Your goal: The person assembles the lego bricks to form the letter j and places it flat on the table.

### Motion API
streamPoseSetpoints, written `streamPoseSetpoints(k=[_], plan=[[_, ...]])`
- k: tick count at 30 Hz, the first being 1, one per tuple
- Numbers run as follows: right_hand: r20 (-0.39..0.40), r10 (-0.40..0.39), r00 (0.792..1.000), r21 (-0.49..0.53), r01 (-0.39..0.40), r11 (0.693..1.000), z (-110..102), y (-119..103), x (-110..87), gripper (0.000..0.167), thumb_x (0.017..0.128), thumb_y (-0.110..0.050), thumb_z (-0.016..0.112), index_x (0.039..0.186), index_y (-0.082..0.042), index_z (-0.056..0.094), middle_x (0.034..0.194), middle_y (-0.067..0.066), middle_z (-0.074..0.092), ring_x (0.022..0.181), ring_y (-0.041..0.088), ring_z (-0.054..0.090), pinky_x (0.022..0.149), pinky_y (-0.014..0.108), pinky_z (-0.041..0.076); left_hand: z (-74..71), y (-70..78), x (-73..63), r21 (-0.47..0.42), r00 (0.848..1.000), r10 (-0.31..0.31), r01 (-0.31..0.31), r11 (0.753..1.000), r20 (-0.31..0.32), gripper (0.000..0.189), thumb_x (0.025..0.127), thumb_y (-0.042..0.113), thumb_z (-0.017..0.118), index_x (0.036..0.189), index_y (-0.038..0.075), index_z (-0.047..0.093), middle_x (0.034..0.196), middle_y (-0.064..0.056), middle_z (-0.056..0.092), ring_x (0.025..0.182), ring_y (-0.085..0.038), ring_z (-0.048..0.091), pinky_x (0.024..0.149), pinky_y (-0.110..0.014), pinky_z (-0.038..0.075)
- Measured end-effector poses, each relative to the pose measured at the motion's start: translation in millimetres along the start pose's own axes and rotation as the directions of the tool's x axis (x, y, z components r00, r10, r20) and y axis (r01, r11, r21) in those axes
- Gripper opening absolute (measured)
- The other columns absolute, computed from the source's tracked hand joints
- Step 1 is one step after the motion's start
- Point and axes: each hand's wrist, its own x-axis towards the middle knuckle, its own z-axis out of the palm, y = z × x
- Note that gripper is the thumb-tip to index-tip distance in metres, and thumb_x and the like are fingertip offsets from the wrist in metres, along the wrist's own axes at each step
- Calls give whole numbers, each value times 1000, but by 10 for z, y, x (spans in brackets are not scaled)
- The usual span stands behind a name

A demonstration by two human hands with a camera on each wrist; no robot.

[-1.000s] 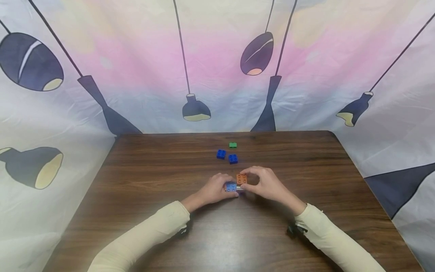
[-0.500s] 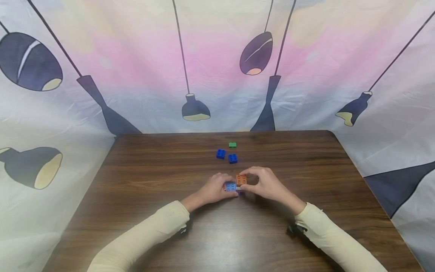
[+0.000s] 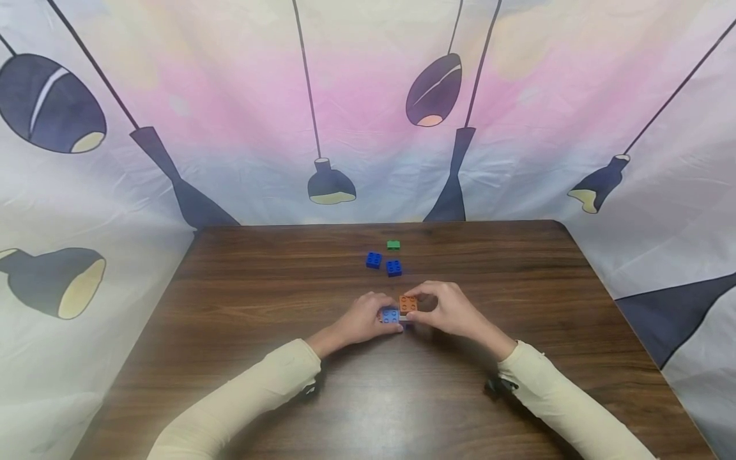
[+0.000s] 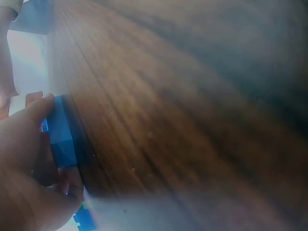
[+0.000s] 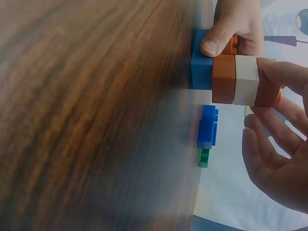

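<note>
Toy building bricks are stacked between my hands near the table's middle. My left hand (image 3: 363, 319) grips the blue brick (image 4: 62, 134) at the bottom, thumb on its near side. On that base, the right wrist view shows a lower orange brick (image 5: 224, 79), then a white brick (image 5: 246, 79), then an upper orange brick (image 5: 267, 91). My right hand (image 3: 448, 311) pinches the upper orange brick between thumb and fingers. A light blue studded top (image 3: 390, 316) shows between my left thumb and fingers, beside the stack. Part of another orange brick sits by the left hand, mostly hidden.
Beyond my hands, two dark blue bricks, the left one (image 3: 374, 260) and the right one (image 3: 393, 268), lie on the brown wooden table (image 3: 276, 275). Farther back is a small green brick (image 3: 393, 245). A printed cloth (image 3: 368, 115) hangs behind the table.
The upper orange brick has settled very slightly onto the white one. Both hands otherwise keep the same hold and place.
</note>
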Motion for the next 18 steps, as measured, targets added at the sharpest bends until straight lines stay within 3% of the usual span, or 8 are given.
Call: streamPoseSetpoints(k=[11,18], plan=[[1,-73,997,-130,72,989,-31,-52,28,36,83,-31,87,113,-14,78,103,-2,76,96,20,67,84,45,53,6,-11,8,-3,1000,-20,20,1000,12,45,89,43,79,120,11,71,107,0,71,91,-12,59,74,-26,49],[7,-52,999,-128,53,990,-24,-50,32,36,83,-32,87,113,-14,78,105,-1,77,99,22,69,87,46,54,9,-13,6,8,1000,-22,22,1000,14,45,89,43,79,120,11,71,108,0,71,91,-12,59,74,-26,49]])
